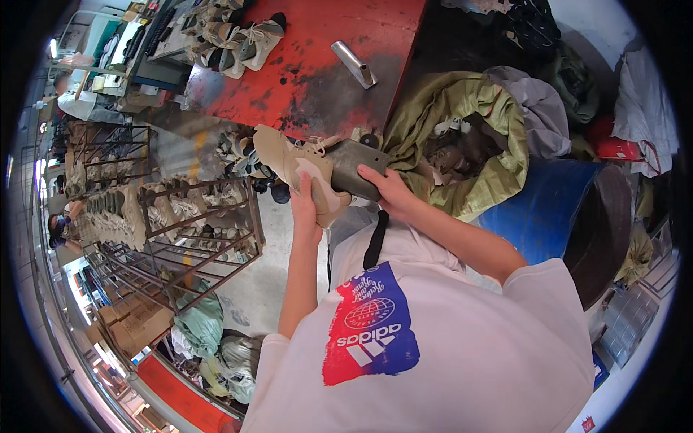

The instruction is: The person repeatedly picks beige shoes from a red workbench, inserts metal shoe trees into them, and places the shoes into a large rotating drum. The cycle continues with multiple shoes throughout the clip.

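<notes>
Even, bright indoor light, no hard shadows; the left hand and right hand are evenly lit and fairly sharp, as is the tan shoe between them. Beyond the hands, the red worktable shows a soft sheen and the metal tube on it a pale glare. Strong fisheye bending: the shoe racks to the left of the left hand curve and smear toward the black rim, where bright daylight at the far left washes out detail.

Tan high-top shoe tilted sideways, mounted on grey last.
</notes>
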### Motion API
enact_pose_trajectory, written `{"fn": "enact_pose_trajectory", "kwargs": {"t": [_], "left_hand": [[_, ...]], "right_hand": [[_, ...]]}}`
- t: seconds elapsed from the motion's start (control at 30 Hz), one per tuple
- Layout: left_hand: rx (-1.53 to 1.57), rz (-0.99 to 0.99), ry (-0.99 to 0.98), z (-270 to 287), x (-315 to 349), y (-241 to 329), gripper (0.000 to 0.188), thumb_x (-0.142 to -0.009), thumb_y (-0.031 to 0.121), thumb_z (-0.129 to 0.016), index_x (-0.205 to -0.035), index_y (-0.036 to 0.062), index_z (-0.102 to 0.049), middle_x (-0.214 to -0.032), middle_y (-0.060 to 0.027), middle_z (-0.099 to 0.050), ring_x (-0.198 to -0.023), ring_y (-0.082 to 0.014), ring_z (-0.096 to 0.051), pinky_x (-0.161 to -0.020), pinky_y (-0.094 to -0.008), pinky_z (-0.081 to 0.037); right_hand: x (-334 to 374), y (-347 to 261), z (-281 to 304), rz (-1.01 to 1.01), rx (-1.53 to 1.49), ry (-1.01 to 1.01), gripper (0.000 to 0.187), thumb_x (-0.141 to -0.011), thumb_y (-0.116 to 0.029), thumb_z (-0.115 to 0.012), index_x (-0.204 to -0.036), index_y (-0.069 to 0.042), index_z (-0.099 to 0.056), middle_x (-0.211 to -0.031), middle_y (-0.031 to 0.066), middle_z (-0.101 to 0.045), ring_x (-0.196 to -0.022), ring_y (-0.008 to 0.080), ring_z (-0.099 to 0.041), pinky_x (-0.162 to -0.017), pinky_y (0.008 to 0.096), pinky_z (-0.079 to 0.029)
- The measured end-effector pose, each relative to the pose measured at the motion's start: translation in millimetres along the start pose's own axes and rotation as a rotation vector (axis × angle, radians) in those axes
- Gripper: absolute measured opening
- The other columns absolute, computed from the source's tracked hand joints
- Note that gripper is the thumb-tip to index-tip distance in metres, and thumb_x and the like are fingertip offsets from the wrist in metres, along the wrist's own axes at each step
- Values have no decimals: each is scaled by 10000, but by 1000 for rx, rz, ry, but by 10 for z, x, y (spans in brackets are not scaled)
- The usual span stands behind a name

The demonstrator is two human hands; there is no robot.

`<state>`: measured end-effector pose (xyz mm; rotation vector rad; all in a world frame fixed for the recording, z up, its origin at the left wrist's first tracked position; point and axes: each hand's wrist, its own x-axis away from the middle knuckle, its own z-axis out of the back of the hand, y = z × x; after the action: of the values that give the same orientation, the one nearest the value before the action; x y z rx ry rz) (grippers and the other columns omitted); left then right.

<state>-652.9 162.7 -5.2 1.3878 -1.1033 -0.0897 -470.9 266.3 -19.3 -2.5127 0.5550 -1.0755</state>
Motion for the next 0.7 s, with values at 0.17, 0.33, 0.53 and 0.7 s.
{"fn": "enact_pose_trajectory", "kwargs": {"t": [0.17,0.33,0.53,0.7], "left_hand": [[-296,-90,-73,-32,-4,557,755,-1057,400,-530,-1618,48,-167,-1524,-116,-439,-1336,-230,-485,-1112,-351,-387],[-1147,-90,-137,-472,274,1402,678,-1056,459,-425,-1637,192,-200,-1092,-244,-697,-990,-408,-667,-884,-423,-503],[-1389,-323,-208,-700,164,1601,587,-1030,591,-405,-1498,238,-453,-738,-215,-679,-762,-452,-684,-687,-499,-509],[-1486,-371,-156,-814,-170,1527,616,-1003,662,-404,-1434,235,-510,-744,-267,-682,-773,-477,-691,-689,-538,-533]], "right_hand": [[-128,-229,-149,-168,-43,15,527,-945,-364,-733,-1336,-48,-574,-1258,58,-647,-1120,155,-635,-949,343,-531],[-142,-467,-198,-206,-305,-13,541,-952,-426,-698,-1342,-72,-575,-1281,68,-639,-1115,175,-638,-961,364,-541],[-130,-812,-88,-435,-82,2,506,-957,-527,-642,-1231,-101,-645,-1026,77,-709,-857,239,-701,-812,403,-592],[-946,-1508,312,-152,1565,102,497,-944,-530,-634,-951,-39,-711,-803,121,-733,-629,323,-699,-625,473,-563]]}}
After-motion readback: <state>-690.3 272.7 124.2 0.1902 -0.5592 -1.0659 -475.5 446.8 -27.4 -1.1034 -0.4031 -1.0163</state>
